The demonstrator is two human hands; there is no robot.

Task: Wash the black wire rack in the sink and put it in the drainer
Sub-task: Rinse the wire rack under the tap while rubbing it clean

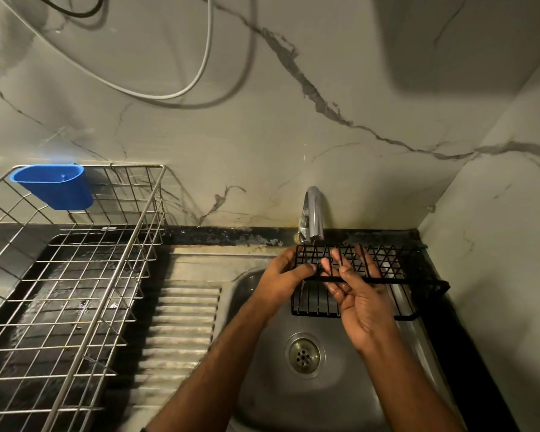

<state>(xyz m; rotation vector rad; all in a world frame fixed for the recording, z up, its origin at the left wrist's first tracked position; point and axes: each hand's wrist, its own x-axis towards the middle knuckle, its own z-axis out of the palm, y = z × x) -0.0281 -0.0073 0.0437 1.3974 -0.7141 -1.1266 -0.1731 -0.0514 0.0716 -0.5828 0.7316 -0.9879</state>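
A black wire rack point(390, 263) hangs over the steel sink point(262, 385), right under the tap point(314, 213). My left hand point(282, 275) grips the rack's left end, thumb on the front bar. My right hand point(360, 294) lies flat against the rack's middle, fingers spread over the wires, palm wet. The silver wire drainer point(75, 291) stands to the left of the sink on the dark counter. Whether water runs from the tap I cannot tell.
A blue plastic cup point(55, 187) hangs on the drainer's back rim. A ribbed steel draining board point(181, 332) lies between drainer and sink. The drain point(303, 355) sits in the basin's middle. Marble walls close in behind and on the right. Cables hang on the back wall.
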